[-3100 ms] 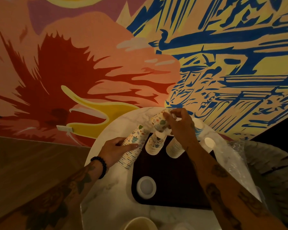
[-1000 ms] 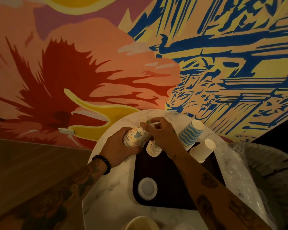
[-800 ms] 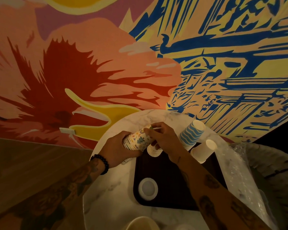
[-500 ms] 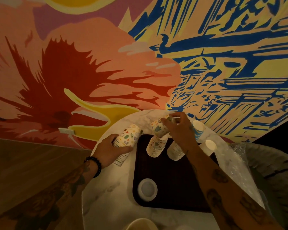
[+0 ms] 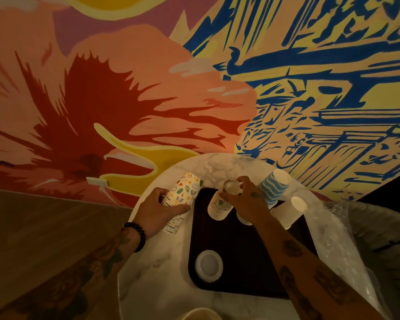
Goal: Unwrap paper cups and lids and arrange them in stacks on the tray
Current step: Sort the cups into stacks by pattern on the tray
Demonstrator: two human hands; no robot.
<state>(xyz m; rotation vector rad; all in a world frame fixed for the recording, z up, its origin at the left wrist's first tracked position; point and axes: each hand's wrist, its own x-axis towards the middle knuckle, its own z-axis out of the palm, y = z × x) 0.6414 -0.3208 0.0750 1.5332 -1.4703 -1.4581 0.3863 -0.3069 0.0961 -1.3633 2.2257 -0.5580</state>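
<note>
Marble-look round table top (image 5: 162, 285) carries a dark brown rectangular tray (image 5: 240, 273).

Near-left corner of the tray: 1 white round plastic lid (image 5: 208, 264), lying flat.

Right of the tray: crumpled clear plastic wrapping (image 5: 340, 245).

Just left of the tray and off it: left hand (image 5: 157, 211), fingers and thumb wrapped round a tilted sleeve of patterned paper cups (image 5: 185, 190).

Far-left part of the tray: standing stack of matching patterned cups (image 5: 218, 205). The right hand (image 5: 245, 199) is over it, fingers curled round its topmost cup.

Far-right end of the tray: blue wave-striped cup stack (image 5: 274, 185) and plain white cup stack (image 5: 289, 209), both near that hand.

Beyond the tray: painted mural wall (image 5: 125, 88).

Assessment: stacking is under way.

Risks:
- The standing stack is slender. An off-centre press or a jammed cup could topple it into the 2 neighbouring stacks.
- The left-hand sleeve is gripped low, so loose cups could slide off onto the table.
</note>
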